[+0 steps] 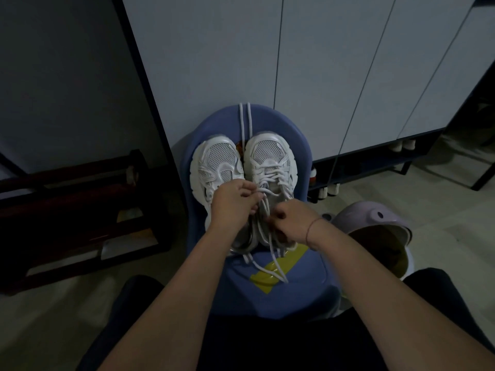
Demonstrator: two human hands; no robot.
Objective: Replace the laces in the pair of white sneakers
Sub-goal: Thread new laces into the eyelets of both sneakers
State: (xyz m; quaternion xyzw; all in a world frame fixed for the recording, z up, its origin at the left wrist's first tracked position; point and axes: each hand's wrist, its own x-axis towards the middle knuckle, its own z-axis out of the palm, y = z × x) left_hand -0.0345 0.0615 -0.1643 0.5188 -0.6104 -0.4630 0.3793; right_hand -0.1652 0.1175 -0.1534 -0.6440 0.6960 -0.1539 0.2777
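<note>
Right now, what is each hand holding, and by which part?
The left hand and right hand each pinch a strand of the lace on the laced sneaker, near its top eyelets; the lace ends trail loose.

No readable text, label, brand or number shows on anything in view

We see two white mesh sneakers side by side, toes far: left sneaker (214, 167) unlaced at the front, right sneaker (270, 153) threaded, its white lace (267, 266) trailing near, spare lace (245, 119) beyond.
</note>
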